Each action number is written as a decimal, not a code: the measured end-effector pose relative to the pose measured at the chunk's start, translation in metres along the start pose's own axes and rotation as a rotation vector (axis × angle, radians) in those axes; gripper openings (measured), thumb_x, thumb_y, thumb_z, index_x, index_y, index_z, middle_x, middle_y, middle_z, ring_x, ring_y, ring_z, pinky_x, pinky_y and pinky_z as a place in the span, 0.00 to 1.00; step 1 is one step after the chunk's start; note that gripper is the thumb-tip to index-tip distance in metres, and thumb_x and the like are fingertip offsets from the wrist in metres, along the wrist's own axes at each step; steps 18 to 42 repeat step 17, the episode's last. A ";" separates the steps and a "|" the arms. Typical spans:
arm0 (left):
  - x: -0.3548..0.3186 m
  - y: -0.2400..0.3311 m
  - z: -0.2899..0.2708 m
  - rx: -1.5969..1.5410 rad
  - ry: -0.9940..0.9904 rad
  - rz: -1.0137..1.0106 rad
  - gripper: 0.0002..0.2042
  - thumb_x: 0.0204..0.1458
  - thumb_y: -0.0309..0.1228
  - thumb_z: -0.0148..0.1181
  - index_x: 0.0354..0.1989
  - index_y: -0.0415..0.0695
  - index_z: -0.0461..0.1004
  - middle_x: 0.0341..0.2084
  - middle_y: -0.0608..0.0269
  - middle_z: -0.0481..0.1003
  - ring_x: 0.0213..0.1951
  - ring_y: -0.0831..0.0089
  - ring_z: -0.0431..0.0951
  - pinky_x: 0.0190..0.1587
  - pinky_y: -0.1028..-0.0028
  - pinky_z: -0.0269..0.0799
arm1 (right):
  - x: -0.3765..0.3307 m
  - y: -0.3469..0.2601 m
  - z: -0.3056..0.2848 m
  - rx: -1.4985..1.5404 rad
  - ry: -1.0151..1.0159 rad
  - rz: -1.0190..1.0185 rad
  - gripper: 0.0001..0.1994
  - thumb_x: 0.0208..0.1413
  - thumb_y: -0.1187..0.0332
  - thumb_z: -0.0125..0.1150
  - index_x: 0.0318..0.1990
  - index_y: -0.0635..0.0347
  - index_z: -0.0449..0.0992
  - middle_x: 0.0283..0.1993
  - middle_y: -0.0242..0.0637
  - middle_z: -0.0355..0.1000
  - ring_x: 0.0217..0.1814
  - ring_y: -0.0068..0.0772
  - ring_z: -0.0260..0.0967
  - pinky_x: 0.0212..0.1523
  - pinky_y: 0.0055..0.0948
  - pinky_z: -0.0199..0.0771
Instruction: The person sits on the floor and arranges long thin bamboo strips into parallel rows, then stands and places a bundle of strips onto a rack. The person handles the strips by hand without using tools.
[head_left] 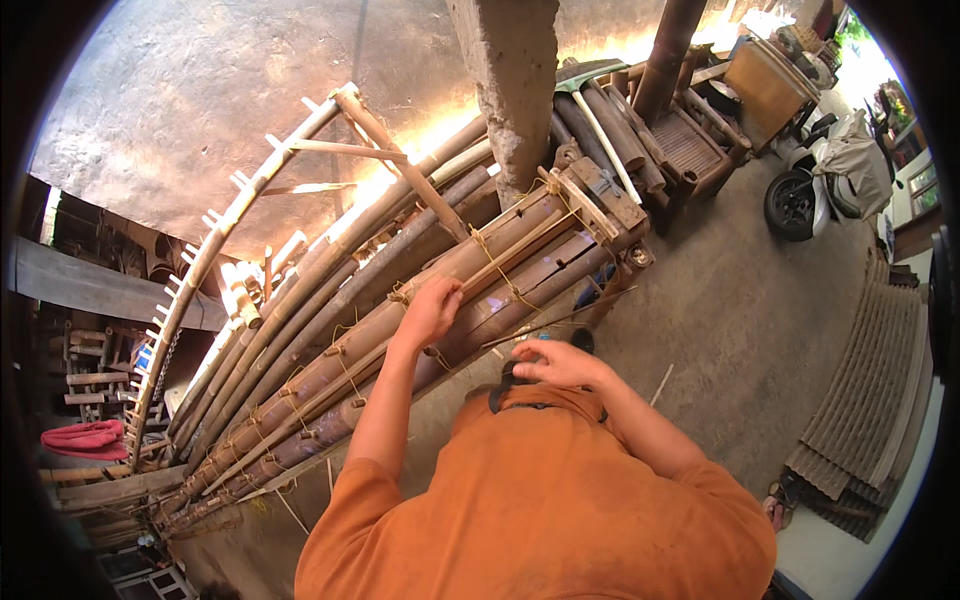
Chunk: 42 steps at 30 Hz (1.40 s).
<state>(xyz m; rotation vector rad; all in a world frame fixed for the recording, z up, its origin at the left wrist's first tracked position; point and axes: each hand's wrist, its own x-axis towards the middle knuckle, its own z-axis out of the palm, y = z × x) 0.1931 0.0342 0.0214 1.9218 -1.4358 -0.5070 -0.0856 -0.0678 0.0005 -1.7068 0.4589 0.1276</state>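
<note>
A long frame of brown bamboo poles (330,350) lies in front of me, lashed together with thin yellowish cord (500,275). My left hand (432,312) rests on top of one pole, fingers curled over a cord lashing. My right hand (552,362) is close to my chest, fingers closed on a small dark object that is mostly hidden, beside a thin bamboo sliver (560,315) jutting out from the frame. My orange shirt (540,500) fills the lower part of the view.
A rough concrete post (512,90) stands behind the frame. A curved bamboo ladder-like rail (215,240) leans at left. A scooter (825,170) is parked at upper right, corrugated sheets (870,390) lie stacked at right, and a red cloth (82,438) sits at far left.
</note>
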 end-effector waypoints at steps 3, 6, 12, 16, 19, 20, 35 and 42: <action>0.012 -0.008 0.011 0.059 0.064 0.058 0.08 0.58 0.29 0.61 0.43 0.39 0.77 0.36 0.47 0.78 0.41 0.51 0.79 0.44 0.61 0.73 | 0.007 0.010 -0.010 0.129 0.031 0.030 0.23 0.66 0.53 0.61 0.59 0.60 0.72 0.51 0.43 0.78 0.50 0.34 0.76 0.52 0.34 0.76; 0.026 0.003 0.023 0.089 0.063 0.004 0.08 0.58 0.29 0.60 0.43 0.40 0.78 0.36 0.45 0.80 0.41 0.46 0.80 0.44 0.57 0.74 | 0.014 0.013 -0.013 0.260 0.030 0.068 0.18 0.69 0.58 0.57 0.59 0.60 0.73 0.49 0.36 0.77 0.46 0.26 0.74 0.49 0.29 0.76; 0.039 0.009 0.051 0.127 0.066 -0.082 0.07 0.59 0.30 0.58 0.41 0.42 0.78 0.33 0.42 0.80 0.39 0.42 0.80 0.43 0.52 0.75 | 0.027 0.010 -0.006 0.487 -0.012 0.191 0.17 0.72 0.57 0.52 0.58 0.58 0.74 0.48 0.32 0.76 0.43 0.19 0.73 0.46 0.25 0.76; 0.040 0.011 0.064 0.209 0.133 -0.139 0.08 0.58 0.31 0.60 0.41 0.41 0.78 0.33 0.40 0.80 0.39 0.41 0.80 0.43 0.51 0.74 | 0.043 0.025 -0.004 0.761 0.049 0.233 0.16 0.72 0.56 0.50 0.57 0.55 0.74 0.48 0.31 0.76 0.41 0.19 0.73 0.47 0.26 0.77; 0.040 0.009 0.066 0.203 0.128 -0.131 0.08 0.58 0.32 0.60 0.42 0.41 0.78 0.32 0.39 0.80 0.39 0.41 0.80 0.43 0.51 0.74 | 0.042 0.030 -0.002 0.767 0.048 0.237 0.16 0.72 0.56 0.50 0.57 0.55 0.74 0.48 0.31 0.76 0.41 0.19 0.73 0.47 0.26 0.77; 0.040 0.009 0.066 0.203 0.128 -0.131 0.08 0.58 0.32 0.60 0.42 0.41 0.78 0.32 0.39 0.80 0.39 0.41 0.80 0.43 0.51 0.74 | 0.042 0.030 -0.002 0.767 0.048 0.237 0.16 0.72 0.56 0.50 0.57 0.55 0.74 0.48 0.31 0.76 0.41 0.19 0.73 0.47 0.26 0.77; 0.040 0.009 0.066 0.203 0.128 -0.131 0.08 0.58 0.32 0.60 0.42 0.41 0.78 0.32 0.39 0.80 0.39 0.41 0.80 0.43 0.51 0.74 | 0.042 0.030 -0.002 0.767 0.048 0.237 0.16 0.72 0.56 0.50 0.57 0.55 0.74 0.48 0.31 0.76 0.41 0.19 0.73 0.47 0.26 0.77; 0.040 0.009 0.066 0.203 0.128 -0.131 0.08 0.58 0.32 0.60 0.42 0.41 0.78 0.32 0.39 0.80 0.39 0.41 0.80 0.43 0.51 0.74 | 0.042 0.030 -0.002 0.767 0.048 0.237 0.16 0.72 0.56 0.50 0.57 0.55 0.74 0.48 0.31 0.76 0.41 0.19 0.73 0.47 0.26 0.77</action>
